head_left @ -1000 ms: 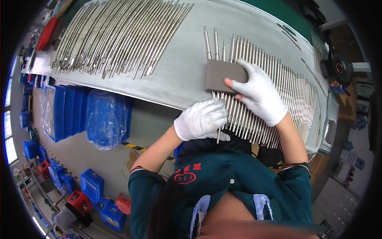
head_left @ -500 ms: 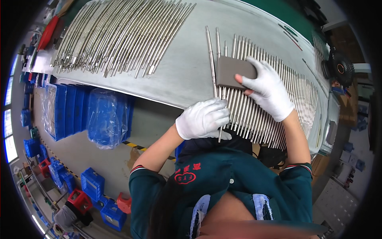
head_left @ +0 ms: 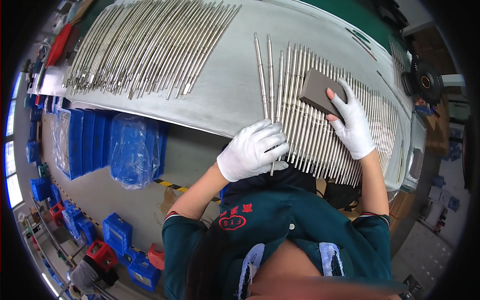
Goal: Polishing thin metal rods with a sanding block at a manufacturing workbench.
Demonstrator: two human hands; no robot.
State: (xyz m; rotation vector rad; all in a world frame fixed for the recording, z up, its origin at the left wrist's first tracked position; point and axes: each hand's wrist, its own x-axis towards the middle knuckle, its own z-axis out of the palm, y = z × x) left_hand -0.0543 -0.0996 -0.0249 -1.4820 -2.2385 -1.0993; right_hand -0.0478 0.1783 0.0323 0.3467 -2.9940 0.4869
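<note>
Leftmost, low down on the floor side, a person in a grey top (head_left: 82, 276) bends near a red crate (head_left: 101, 254). Further up, a stack of blue bins (head_left: 90, 142) sits just below the table edge, and beside it to the right is a blue bin wrapped in a clear bag (head_left: 131, 150). Above these, a wide batch of metal rods (head_left: 150, 47) lies close together on the grey table (head_left: 225, 95). Past a bare stretch, the left hand (head_left: 254, 151), in a white glove, curls over the lower part of two loose rods (head_left: 260, 70); one rod end pokes out below the fingers, but I cannot tell whether they are clenched on the metal or only pressing it. Just right of that pair, a long row of rods (head_left: 299, 127) lies side by side, reaching almost to the table's right end. Over the upper half of this row is a brown block (head_left: 319, 91), turned slantwise to the rods. Gripping its right side is the right hand (head_left: 356, 125), also gloved, with two bare fingertips showing. Farthest right, a black fan (head_left: 426, 82) stands beside the table.
</note>
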